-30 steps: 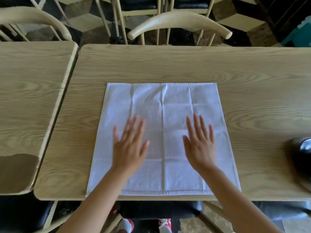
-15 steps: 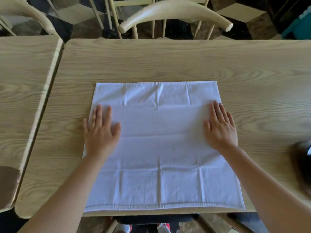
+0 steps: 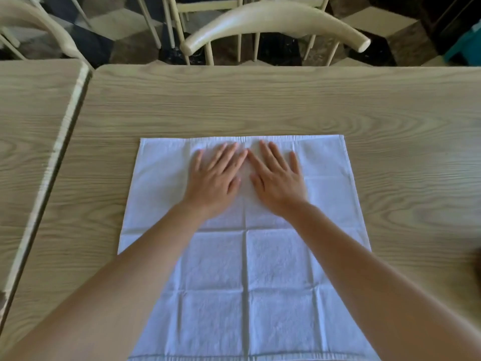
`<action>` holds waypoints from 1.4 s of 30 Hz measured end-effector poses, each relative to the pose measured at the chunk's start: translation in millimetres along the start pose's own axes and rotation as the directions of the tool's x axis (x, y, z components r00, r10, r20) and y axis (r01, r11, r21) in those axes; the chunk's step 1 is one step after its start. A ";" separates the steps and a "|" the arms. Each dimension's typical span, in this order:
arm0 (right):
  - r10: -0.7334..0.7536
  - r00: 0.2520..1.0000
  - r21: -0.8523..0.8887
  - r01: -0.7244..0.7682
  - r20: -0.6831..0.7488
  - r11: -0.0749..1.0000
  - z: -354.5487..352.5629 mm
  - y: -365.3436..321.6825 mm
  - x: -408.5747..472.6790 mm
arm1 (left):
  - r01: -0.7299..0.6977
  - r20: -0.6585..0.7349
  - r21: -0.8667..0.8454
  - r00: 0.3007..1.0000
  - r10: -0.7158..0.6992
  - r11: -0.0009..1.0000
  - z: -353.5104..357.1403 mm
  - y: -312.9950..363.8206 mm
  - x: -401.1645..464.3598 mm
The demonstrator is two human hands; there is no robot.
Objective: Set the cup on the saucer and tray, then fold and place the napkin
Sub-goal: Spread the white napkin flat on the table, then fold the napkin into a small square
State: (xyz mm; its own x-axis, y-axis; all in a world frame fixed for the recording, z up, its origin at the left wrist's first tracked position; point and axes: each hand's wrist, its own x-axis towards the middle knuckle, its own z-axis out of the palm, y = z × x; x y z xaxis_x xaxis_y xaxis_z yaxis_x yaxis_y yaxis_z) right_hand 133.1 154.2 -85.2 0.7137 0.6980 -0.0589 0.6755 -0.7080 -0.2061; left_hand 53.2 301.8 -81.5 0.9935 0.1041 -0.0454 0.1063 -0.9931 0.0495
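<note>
A white square napkin (image 3: 270,277) lies unfolded and flat on the light wooden table (image 3: 260,100), with crease lines crossing it. My left hand (image 3: 216,178) and my right hand (image 3: 278,178) rest palm down side by side on its far middle part, fingers spread and index fingertips nearly touching. Neither hand holds anything. The cup, saucer and tray are out of view, except a dark blurred edge at the far right (image 3: 477,261) that I cannot identify.
A second wooden table (image 3: 28,142) stands close on the left, with a narrow gap between. A pale wooden chair back (image 3: 276,19) curves behind the table's far edge, and another chair (image 3: 39,24) is at far left.
My hands moved from the napkin's left and right edges inward and farther away, meeting at its far middle. The view has tilted, so the dark object at right has almost left the frame.
</note>
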 end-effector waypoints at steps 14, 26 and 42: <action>0.274 0.960 -0.101 -0.278 -0.051 0.955 -23.8 124.3 -6.1 | 0.296 -0.014 -0.090 0.954 -0.299 0.951 3.3 -111.4 -31.8; -0.399 0.907 0.036 0.407 -0.132 0.913 -29.7 30.0 -230.4 | -0.234 -0.182 -0.270 0.965 0.189 0.934 -29.0 19.0 -246.9; -0.366 0.925 0.149 0.378 -0.105 0.913 -18.4 35.3 -300.9 | -0.216 -0.145 -0.170 0.971 0.192 0.961 -18.9 19.5 -302.1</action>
State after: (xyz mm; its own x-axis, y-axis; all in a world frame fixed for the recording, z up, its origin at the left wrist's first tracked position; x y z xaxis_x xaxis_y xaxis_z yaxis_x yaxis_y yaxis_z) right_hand -54.4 -82.8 -56.8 0.4322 0.8933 0.1234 0.8594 -0.3666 -0.3563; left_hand -244.1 252.1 -47.9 0.9905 -0.0822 0.1101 -0.1056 -0.9681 0.2274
